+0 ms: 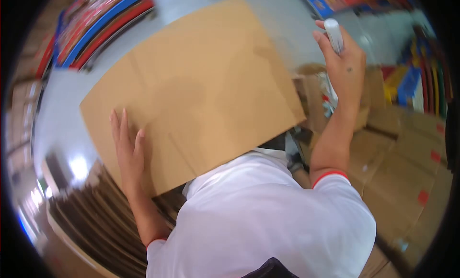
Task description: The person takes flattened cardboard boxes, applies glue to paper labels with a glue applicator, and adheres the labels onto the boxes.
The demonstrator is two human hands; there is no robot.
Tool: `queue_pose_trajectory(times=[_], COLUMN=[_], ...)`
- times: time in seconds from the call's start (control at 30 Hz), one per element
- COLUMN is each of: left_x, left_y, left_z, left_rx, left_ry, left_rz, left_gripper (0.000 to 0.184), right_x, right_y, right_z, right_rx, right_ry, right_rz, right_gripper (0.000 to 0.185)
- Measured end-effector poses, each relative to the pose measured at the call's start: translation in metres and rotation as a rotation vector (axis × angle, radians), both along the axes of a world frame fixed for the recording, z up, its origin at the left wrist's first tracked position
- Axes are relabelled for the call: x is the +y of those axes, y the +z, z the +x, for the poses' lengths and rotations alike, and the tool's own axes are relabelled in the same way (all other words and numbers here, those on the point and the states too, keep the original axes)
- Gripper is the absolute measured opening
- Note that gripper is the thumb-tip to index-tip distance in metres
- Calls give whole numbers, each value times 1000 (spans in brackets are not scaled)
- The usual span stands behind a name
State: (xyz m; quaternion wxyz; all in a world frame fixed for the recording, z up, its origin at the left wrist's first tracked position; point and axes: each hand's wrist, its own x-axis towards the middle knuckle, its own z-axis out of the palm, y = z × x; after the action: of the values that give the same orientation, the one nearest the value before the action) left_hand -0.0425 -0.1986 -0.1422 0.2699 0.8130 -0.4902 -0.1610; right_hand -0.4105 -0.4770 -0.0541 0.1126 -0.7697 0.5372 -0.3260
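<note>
A large flat sheet of brown cardboard (206, 86) lies tilted in front of my white shirt, its near edge close to my waist. My left hand (129, 151) rests on the sheet's left part with its fingers spread. Raised beyond the sheet's right edge, my right hand (346, 60) is closed around a white, round-ended stick that looks like a thick marker (334, 34). Its upper end sticks out above the fist; the lower part is hidden by the hand. No contact shows between the right hand and the cardboard.
Many cardboard sheets (91, 215) stand on edge at the lower left. An open carton (311, 98) with small items is under my right forearm. Closed cartons (397, 177) with red labels fill the right. Stacks of blue and red goods (108, 26) stand on the grey floor (182, 10).
</note>
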Motion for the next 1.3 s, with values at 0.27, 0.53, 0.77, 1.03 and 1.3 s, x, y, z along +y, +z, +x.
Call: queue_pose_trajectory(times=[0.27,0.53,0.77,1.03,1.3], left_x=[-99,-212,-209,-206,-206], left_y=[-57,-76,-72,-74,-70], left_z=[37,56,49,52,48], left_rx=[-364,-386,-276,-279,-271], left_ry=[-254,-198,-208,-206,-193], left_rz=[70,56,-101,-145,-111], left_gripper=[65,61,47,45,45], right_x=[14,28,30,12,7], right_y=[-86,-175,-192,-188,-191], right_z=[-141,-147,-147,-148,-151], right_rx=[306,505,485,419,434], right_ry=[-385,-333,-373,-407,-446], right_rz=[173,383,347,463,489], right_gripper=[34,44,57,46,42])
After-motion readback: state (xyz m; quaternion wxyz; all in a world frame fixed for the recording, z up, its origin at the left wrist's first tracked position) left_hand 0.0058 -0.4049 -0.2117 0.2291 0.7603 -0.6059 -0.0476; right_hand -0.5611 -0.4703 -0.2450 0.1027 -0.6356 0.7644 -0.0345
